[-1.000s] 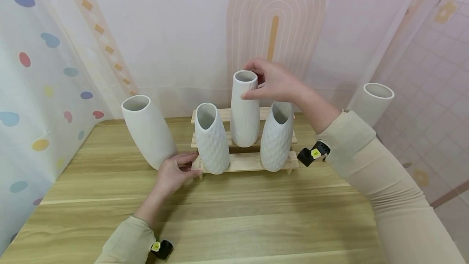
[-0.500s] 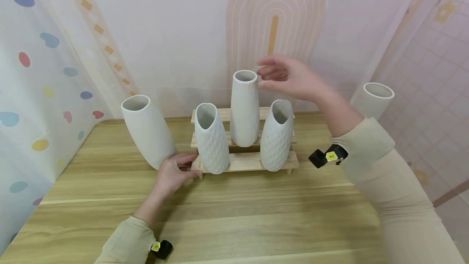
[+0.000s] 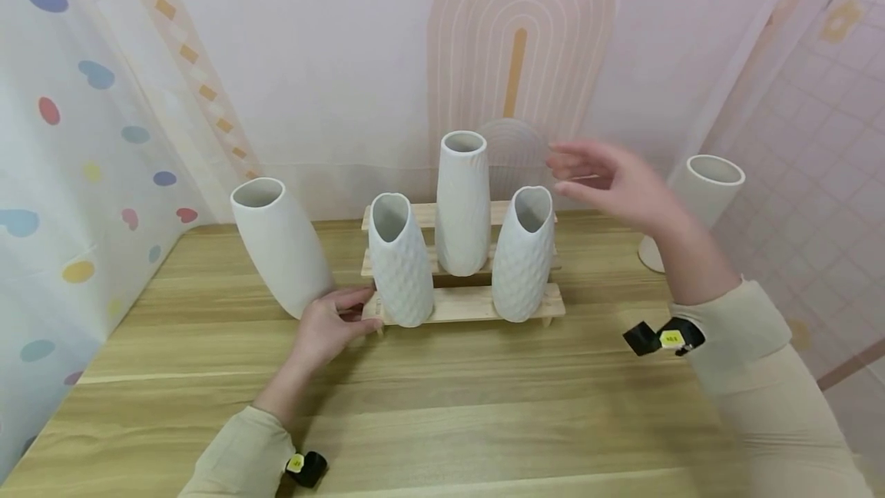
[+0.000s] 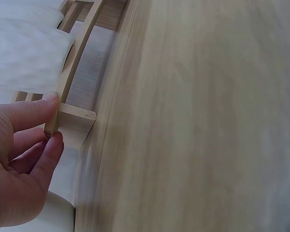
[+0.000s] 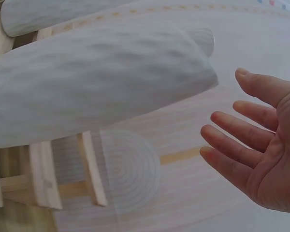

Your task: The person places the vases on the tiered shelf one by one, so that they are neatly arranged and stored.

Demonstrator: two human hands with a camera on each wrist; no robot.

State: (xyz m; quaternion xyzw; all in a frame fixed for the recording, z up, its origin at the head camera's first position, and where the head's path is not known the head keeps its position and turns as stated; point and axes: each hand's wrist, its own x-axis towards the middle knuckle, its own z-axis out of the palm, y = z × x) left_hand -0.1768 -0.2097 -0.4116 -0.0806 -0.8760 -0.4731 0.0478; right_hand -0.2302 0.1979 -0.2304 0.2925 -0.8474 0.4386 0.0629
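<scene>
My left hand (image 3: pixel 328 329) pinches the left end of the lowest step of a wooden tiered stand (image 3: pixel 462 306); the left wrist view shows thumb and fingers on the step's end (image 4: pixel 52 123). Two dimpled white vases with slanted mouths stand on that step, a left one (image 3: pixel 402 275) and a right one (image 3: pixel 522 271). Between them, on the middle step, rises a taller white vase (image 3: pixel 462 214) with a round mouth. My right hand (image 3: pixel 615 183) hovers right of the stand with fingers extended, holding nothing. In the right wrist view it is apart from the dimpled vase (image 5: pixel 101 82).
A plain white vase (image 3: pixel 283 252) stands on the table left of the stand, close to my left hand. Another white vase (image 3: pixel 708 187) stands at the right, partly hidden by my right forearm. A patterned curtain (image 3: pixel 346 60) hangs behind the wooden table (image 3: pixel 470 421).
My right hand has let go of the tall vase on the middle step and moved right, away from it. The left hand stays at the stand's end.
</scene>
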